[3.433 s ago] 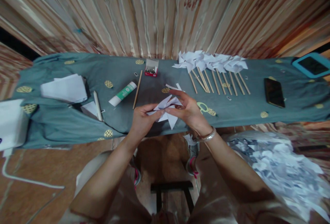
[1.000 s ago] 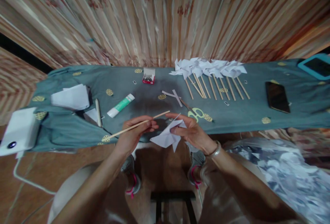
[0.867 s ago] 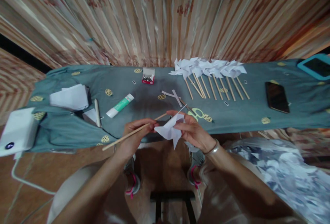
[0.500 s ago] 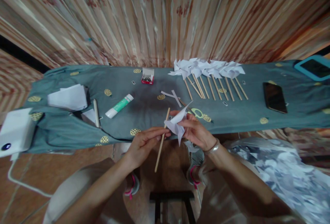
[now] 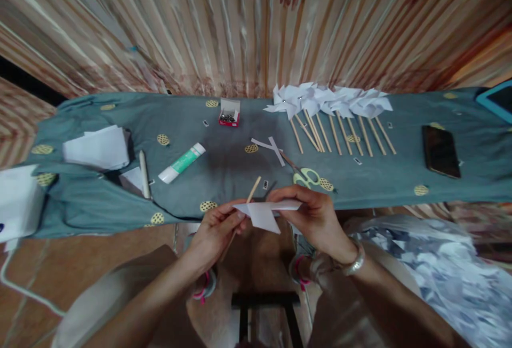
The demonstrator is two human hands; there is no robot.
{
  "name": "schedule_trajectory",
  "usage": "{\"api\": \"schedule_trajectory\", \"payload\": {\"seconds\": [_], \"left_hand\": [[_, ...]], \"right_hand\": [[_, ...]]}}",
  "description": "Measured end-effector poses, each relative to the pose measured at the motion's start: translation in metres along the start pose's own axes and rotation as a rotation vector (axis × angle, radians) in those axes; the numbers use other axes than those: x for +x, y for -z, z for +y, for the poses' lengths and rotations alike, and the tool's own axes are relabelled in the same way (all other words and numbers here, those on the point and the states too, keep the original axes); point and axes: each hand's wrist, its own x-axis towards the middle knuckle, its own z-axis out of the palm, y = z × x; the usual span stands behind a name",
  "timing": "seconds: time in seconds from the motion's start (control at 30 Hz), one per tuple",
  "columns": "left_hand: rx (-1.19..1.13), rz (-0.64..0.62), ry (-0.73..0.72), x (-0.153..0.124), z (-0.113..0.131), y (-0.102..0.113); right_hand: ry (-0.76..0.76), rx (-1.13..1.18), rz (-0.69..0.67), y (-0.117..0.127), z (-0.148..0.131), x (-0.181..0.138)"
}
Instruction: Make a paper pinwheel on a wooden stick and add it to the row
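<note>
A folded white paper pinwheel (image 5: 264, 216) is between my hands, just off the front edge of the cloth-covered table. My left hand (image 5: 218, 230) is closed on a thin wooden stick (image 5: 253, 190) and touches the pinwheel's left point. The stick slants, its upper end showing above the paper. My right hand (image 5: 316, 220) pinches the pinwheel's right side, fingers behind and below the paper. Whether the paper is fixed to the stick cannot be seen. Green-handled scissors (image 5: 307, 177) and thin paper strips (image 5: 276, 150) lie just beyond my hands.
Several finished pinwheels (image 5: 332, 103) on sticks lie in a row at the back. A red box of pins (image 5: 229, 118), a glue tube (image 5: 182, 163), a paper stack (image 5: 98, 148), a pen (image 5: 144, 174) and a phone (image 5: 441, 151) share the table. A bag of paper pieces (image 5: 440, 268) sits lower right.
The pinwheel has been turned so its blades lie flatter, and my right hand has shifted round to its right side. The stick is more covered by my left hand. The view has moved slightly.
</note>
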Motion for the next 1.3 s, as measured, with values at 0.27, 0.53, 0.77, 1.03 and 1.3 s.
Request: {"api": "schedule_trajectory", "payload": {"seconds": [0.27, 0.53, 0.77, 1.03, 1.3], "left_hand": [[0.114, -0.086, -0.014, 0.001, -0.005, 0.000], [0.262, -0.151, -0.003, -0.002, -0.015, 0.012], [0.308, -0.166, 0.008, -0.004, -0.009, 0.007], [0.339, -0.183, 0.005, -0.006, -0.007, 0.005], [0.346, -0.155, -0.025, -0.006, -0.001, 0.000]], "right_hand": [[0.062, -0.001, 0.041, -0.001, 0.003, 0.000], [0.023, 0.017, 0.062, -0.002, 0.003, 0.000], [0.012, 0.037, 0.063, -0.002, 0.002, 0.000], [-0.004, 0.086, 0.072, -0.001, 0.000, 0.001], [-0.090, 0.143, 0.096, -0.002, -0.003, 0.003]]}}
